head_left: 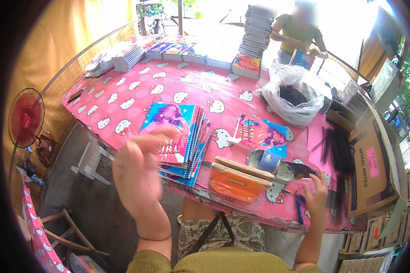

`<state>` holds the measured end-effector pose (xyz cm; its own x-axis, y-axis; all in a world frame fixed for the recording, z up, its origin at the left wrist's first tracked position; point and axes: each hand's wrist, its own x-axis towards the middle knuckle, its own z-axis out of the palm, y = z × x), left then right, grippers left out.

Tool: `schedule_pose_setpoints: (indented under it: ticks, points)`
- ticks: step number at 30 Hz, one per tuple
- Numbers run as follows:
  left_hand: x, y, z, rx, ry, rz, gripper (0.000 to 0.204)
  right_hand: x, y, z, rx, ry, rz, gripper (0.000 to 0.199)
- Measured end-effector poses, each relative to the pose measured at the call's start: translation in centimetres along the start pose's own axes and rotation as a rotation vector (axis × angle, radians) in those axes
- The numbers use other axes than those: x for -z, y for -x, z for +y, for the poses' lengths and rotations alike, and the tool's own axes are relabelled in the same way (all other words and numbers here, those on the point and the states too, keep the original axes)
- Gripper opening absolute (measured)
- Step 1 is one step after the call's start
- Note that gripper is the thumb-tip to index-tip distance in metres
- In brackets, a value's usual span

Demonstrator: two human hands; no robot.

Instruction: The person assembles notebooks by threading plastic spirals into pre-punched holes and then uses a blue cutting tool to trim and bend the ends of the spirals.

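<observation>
My left hand (139,177) is raised over the near edge of the table, blurred, its fingers loosely bent and apart with nothing seen in them. Just beyond it lies a stack of spiral notebooks (171,123) with pink and blue illustrated covers. My right hand (316,195) rests low at the right, fingers curved round a small pink thing (308,185) whose kind I cannot make out. Beside that hand lie blue-handled pliers (299,209). Another illustrated cover (264,134) lies flat at mid-table. Between my hands stand an orange box (237,183) and a roll of tape (283,173).
The pink patterned tablecloth (164,84) carries notebook stacks (255,36) at the back. A clear plastic bag (294,95), black spiral coils (336,148) and a large carton (373,164) crowd the right. Across the table a person (298,34) handles a notebook. A fan (26,119) stands left.
</observation>
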<state>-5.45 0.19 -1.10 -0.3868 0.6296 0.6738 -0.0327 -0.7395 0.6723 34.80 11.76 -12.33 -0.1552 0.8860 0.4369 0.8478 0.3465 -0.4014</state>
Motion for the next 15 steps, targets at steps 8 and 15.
schedule_pose_setpoints:
  ticks: [8,15]
  points:
    - [-8.2,1.4,7.5,0.069,0.417,-0.724,0.026,-2.1,-4.6,-3.0,0.101,-0.164,0.045,0.030]
    - [-5.7,1.7,11.5,0.052,0.381,-0.615,0.012,-2.5,-5.7,-1.8,0.127,-0.177,0.058,0.026]
